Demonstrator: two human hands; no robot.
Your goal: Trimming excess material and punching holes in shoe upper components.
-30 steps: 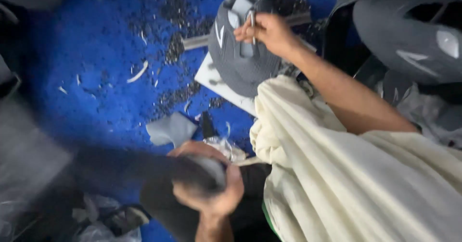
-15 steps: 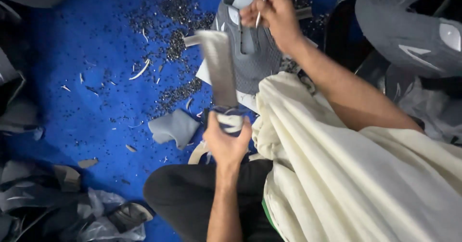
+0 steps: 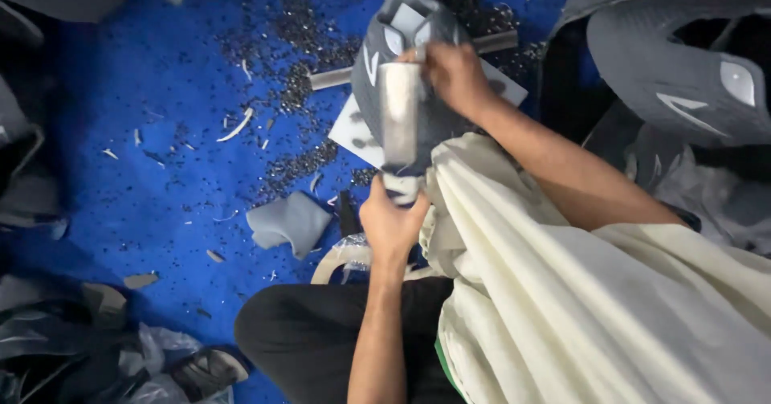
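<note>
The left hand (image 3: pixel 391 221) has its fingers wrapped tight round the pale handle of a flat metal file (image 3: pixel 399 115), blade pointing away so it lies across the grey shoe upper (image 3: pixel 377 67). The right hand (image 3: pixel 454 75) pinches the blade's far end, fingers closed, pressing it against the upper above the blue floor (image 3: pixel 144 131).

Left hand (image 3: pixel 391 221) has lifted the grey strip (image 3: pixel 399 115) from the lap up against the grey shoe upper (image 3: pixel 401 75), right hand (image 3: pixel 451 73) now gripping its top end.
</note>
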